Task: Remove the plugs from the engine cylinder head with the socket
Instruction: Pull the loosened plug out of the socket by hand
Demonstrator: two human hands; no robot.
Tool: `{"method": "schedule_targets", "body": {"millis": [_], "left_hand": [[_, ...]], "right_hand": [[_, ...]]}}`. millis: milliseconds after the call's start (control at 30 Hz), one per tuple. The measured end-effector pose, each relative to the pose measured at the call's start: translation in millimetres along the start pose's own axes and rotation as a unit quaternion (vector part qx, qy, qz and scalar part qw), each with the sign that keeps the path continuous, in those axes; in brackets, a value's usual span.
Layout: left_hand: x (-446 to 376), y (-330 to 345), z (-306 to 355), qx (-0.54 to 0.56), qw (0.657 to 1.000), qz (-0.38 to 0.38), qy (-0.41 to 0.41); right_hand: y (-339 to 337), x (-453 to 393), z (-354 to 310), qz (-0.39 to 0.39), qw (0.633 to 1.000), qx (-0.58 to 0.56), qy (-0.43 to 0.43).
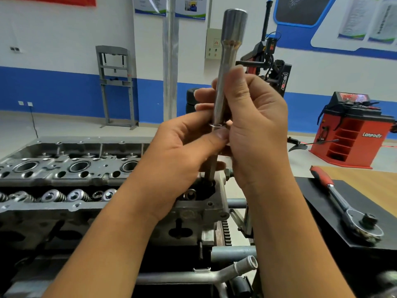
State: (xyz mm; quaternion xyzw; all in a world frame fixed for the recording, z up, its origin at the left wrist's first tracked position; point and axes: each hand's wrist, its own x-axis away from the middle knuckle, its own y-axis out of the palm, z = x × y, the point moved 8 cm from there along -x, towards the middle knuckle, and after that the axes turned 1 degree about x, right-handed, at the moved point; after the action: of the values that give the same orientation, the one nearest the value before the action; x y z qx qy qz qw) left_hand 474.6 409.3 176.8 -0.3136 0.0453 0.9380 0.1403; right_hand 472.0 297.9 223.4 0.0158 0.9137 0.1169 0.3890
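1. Head view: the right hand (253,125) curled its fingers round a long steel socket (228,67), held upright above the cylinder head (64,175).
2. The left hand (184,147) pinched a slim plug (211,168) with thumb and fingers at the socket's lower mouth; the plug hung below it, its tip near the head's right end.
3. A red-handled ratchet (343,203) lay on a black mat (322,222) to the right, well apart from both hands.
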Motion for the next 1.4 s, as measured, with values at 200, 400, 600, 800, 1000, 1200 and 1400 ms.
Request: {"method": "schedule_targets", "body": {"millis": [200,400,600,800,1000,1200,1400], "left_hand": [[0,-5,4,0.007,0.999,0.035,0.02],[3,-14,0,0.03,0.996,0.079,0.015],[3,-5,-2,0.025,0.999,0.033,0.013],[6,-11,1,-0.001,0.996,0.074,0.053],[5,0,3,0.01,0.999,0.021,0.035],[7,-8,5,-0.023,0.996,0.066,0.055],[6,-3,5,0.01,0.999,0.037,0.038]], "right_hand": [[1,1,3,-0.016,0.999,0.001,0.032],[1,4,6,0.022,1.0,0.012,0.002],[6,-1,9,-0.015,1.0,0.0,0.021],[12,2,12,-0.011,0.999,-0.031,0.016],[14,3,15,0.007,0.999,-0.038,-0.023],[20,7,16,0.005,0.999,-0.041,-0.003],[17,6,15,0.036,0.999,-0.01,-0.016]]}}
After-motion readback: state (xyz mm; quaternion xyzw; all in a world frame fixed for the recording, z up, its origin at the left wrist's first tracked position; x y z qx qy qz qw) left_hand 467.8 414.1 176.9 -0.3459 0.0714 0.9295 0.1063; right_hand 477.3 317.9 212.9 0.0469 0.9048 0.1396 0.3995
